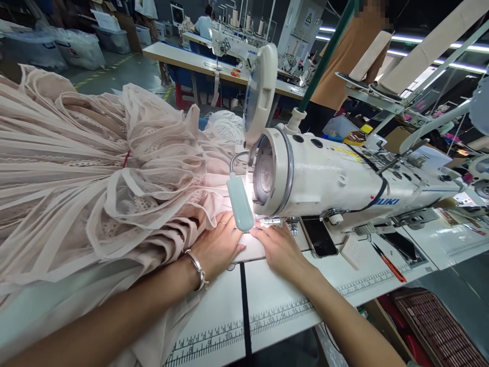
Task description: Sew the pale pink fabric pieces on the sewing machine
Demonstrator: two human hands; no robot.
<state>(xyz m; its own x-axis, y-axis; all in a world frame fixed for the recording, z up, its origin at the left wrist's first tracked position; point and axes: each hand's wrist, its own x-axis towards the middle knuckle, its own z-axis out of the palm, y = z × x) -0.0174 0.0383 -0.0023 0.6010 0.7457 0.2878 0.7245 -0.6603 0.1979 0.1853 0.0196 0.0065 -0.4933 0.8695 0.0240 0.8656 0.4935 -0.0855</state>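
My left hand (218, 245) lies on pale pink fabric (250, 248) at the sewing end of a white sewing machine (313, 171), its fingers stretched forward. A bracelet circles that wrist. My right hand (280, 250) rests on the same fabric from the right, fingers extended towards the bright sewing spot beside the presser foot. A small grey-green lamp (240, 203) hangs between the hands and covers some fingertips. The needle is hidden. To the left spreads a large gathered heap of sheer pink garments (153, 188), with lace strips and a red tie.
A phone (320, 238) lies beside the machine, with orange-handled tweezers (389, 262) farther right. Ruler markings (275, 311) run along the table's front edge. A green pole (326, 56) rises behind the machine. A person in a brown top (336, 71) stands beyond.
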